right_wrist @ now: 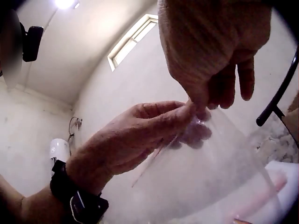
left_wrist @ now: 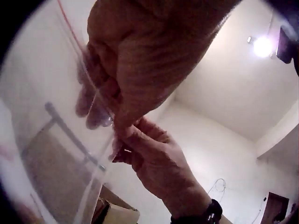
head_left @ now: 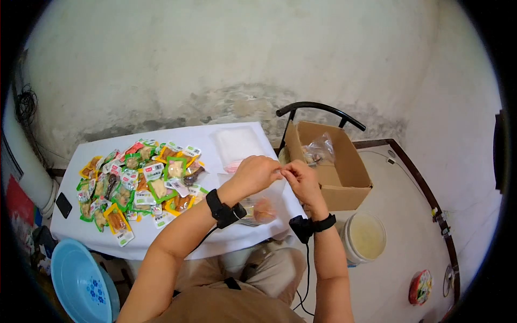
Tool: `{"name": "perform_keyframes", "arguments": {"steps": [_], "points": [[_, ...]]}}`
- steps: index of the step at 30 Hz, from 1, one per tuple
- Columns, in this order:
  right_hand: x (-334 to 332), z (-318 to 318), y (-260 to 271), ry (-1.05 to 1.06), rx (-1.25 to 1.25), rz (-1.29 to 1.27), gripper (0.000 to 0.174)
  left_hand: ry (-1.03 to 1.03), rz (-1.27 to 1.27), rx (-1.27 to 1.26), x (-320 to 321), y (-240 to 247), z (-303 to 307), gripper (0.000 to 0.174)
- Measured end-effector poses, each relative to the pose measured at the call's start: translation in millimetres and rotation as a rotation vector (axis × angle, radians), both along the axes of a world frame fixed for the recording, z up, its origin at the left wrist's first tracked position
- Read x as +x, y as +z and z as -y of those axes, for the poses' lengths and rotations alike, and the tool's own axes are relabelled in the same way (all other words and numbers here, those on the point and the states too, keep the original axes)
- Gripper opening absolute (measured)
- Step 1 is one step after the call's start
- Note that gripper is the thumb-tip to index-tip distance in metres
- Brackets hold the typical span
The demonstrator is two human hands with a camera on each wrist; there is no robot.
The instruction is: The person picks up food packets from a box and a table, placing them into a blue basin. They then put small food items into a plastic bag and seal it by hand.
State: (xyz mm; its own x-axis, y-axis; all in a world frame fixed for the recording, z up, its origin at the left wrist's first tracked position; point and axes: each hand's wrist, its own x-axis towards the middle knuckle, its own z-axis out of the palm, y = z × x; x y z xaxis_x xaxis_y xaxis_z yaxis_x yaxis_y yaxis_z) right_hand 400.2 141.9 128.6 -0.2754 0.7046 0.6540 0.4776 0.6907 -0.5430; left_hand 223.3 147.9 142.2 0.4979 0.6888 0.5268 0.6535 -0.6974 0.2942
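Both hands meet above the right end of the white table (head_left: pixel 97 229). My left hand (head_left: pixel 259 172) and right hand (head_left: pixel 299 178) pinch the top edge of a clear plastic bag (head_left: pixel 262 203) that hangs between them, with a few orange snack packets at its bottom. In the left wrist view the left hand (left_wrist: pixel 140 60) grips the bag's (left_wrist: pixel 51 154) rim from above, and the right hand (left_wrist: pixel 154 158) pinches it just below. In the right wrist view the right hand (right_wrist: pixel 210 51) and left hand (right_wrist: pixel 135 135) pinch the bag (right_wrist: pixel 210 177) at one spot, fingertips touching.
Several colourful snack packets (head_left: pixel 140 183) lie spread over the table's left half, and a stack of clear bags (head_left: pixel 237 142) at its far end. A cardboard box (head_left: pixel 344 167) sits on a black chair at right, a white bucket (head_left: pixel 366 237) below it, a blue basin (head_left: pixel 81 280) at lower left.
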Motion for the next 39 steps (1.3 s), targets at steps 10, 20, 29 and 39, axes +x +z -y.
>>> {"name": "perform_keyframes", "arguments": {"steps": [10, 20, 29, 39], "points": [[15.7, 1.2, -5.2, 0.025, -0.05, -0.019, 0.006, 0.058, 0.006, -0.268, -24.9, 10.2, -2.5, 0.016], [27.1, -0.9, -11.6, 0.043, -0.133, -0.12, 0.01, 0.087, 0.05, -0.35, -68.8, 6.6, 1.1, 0.014], [34.4, -2.9, -19.3, -0.018, -0.106, -0.089, 0.005, -0.008, 0.235, -0.377, -79.1, -2.6, 0.6, 0.015], [38.4, 3.3, -17.5, 0.022, -0.238, -0.125, 0.006, 0.078, 0.239, -0.464, -83.9, -1.4, 4.4, 0.012]]}}
